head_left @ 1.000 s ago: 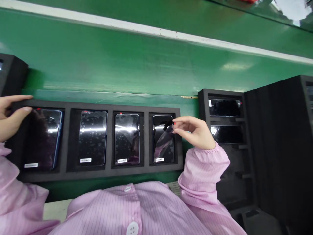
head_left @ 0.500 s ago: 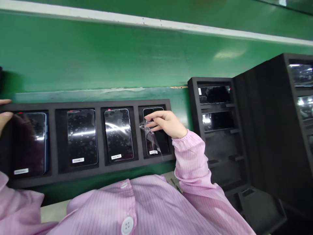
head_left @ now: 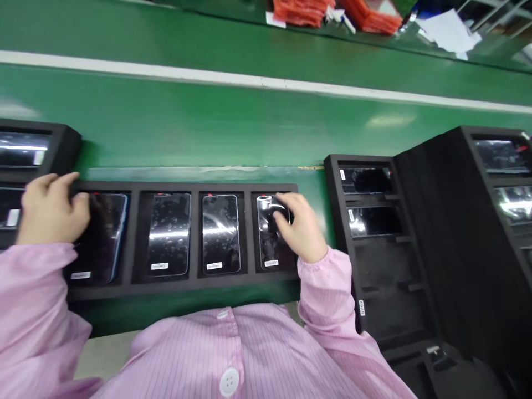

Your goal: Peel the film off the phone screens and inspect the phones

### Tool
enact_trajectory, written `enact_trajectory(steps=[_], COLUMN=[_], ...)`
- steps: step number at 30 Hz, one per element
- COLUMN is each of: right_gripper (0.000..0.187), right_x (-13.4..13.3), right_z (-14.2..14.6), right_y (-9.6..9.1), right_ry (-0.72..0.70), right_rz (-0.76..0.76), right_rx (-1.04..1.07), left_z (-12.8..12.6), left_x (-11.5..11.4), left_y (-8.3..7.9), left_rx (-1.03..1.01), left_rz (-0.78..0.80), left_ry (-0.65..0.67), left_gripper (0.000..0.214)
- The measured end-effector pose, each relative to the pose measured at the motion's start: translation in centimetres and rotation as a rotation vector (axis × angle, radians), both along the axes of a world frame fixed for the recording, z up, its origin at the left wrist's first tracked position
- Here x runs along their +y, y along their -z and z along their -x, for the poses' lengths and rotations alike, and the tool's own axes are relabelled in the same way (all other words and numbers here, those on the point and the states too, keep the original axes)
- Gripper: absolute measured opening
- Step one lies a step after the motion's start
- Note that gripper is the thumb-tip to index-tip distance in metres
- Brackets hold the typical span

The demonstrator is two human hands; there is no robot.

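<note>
Head view: white stickers [head_left: 159,266], unreadable, on phones [head_left: 169,233]

- A glossy green worktop [head_left: 208,133] fills most of the view and runs left to right.
- A narrow white stripe [head_left: 166,72] crosses the worktop from edge to edge, with more green surface beyond it.
- A soft, pale patch of reflected overhead light [head_left: 390,119] lies on the green, right of centre.
- At the far top edge sits a pile of orange-red flat packs [head_left: 299,11], with loose white paper sheets [head_left: 446,30] near it to the right.
- A tall black foam block [head_left: 449,233] stands at the right. Just beside it is a slotted black foam rack [head_left: 386,310].
- Another black foam block [head_left: 62,147] is at the left edge.
- A pale grey strip [head_left: 103,354] borders the worktop's near side.
</note>
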State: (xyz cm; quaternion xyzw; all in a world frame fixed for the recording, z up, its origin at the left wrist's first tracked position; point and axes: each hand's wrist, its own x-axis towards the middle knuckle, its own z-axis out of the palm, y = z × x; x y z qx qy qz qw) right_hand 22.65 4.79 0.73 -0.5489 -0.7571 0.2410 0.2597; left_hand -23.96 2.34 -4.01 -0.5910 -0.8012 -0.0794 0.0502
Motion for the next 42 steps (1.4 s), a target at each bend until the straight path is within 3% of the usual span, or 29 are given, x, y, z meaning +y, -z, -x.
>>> enact_trajectory(steps=[2,4,8,13,18,22,25,27,31,33,36,39,42], right_gripper=[0.052,0.066,0.071,0.077,0.071,0.06,0.056,0.053,0.052,0.057,0.062,0.07,0.073], right_x=[-2.1,-4.1,-5.6,-4.4,-4.4,-5.0,-5.0,-4.9,-4.8,-5.0,-5.8,-6.8,-7.6], right_z=[1.3,2.4,2.9,2.9,3.1,1.5,-0.3,-1.1,-1.2,-0.7,0.7,2.8,5.1], right_y=[0.9,2.0,3.8,3.7,1.6,-0.4,-1.1,-1.0,0.2,0.8,1.4,1.7,1.8], right_ry=[-0.073,-0.054,0.002,0.104,0.19,0.346,0.385,0.35,0.271,0.301,0.337,0.216,0.182], right_rz=[0.059,0.046,-0.059,-0.149,-0.157,-0.136,-0.073,-0.011,0.049,0.11,0.153,0.163,0.079], right_rx=[-0.182,-0.331,-0.372,-0.336,-0.353,-0.447,-0.471,-0.347,0.16,0.296,0.318,0.297,0.219], left_z=[-3.0,-5.4,-7.2,-7.0,-7.6,-4.7,-2.0,-1.2,-1.9,-2.7,-4.4,-8.2,-14.6], left_x=[-1.4,-3.0,-5.5,-5.9,-5.9,-7.0,-7.4,-7.2,-6.5,-6.2,-6.1,-6.1,-6.2], left_y=[-0.4,-0.3,0.3,0.1,-2.3,-5.1,-5.7,-5.2,-2.8,-1.7,-1.2,-2.2,-3.5], left_rx=[-0.009,-0.049,-0.103,-0.161,-0.187,-0.401,-0.525,-0.629,-0.834,-0.843,-0.706,-0.583,-0.863], left_rz=[-0.035,0.08,0.189,0.175,0.148,0.145,0.057,0.013,-0.012,-0.007,-0.074,-0.23,-0.169], left_ry=[0.08,0.153,0.052,0.034,-0.066,-0.289,-0.316,-0.284,-0.171,-0.156,-0.168,-0.042,0.257], left_gripper=[0.066,0.07,0.064,0.07,0.059,0.052,0.052,0.052,0.051,0.051,0.055,0.06,0.053])
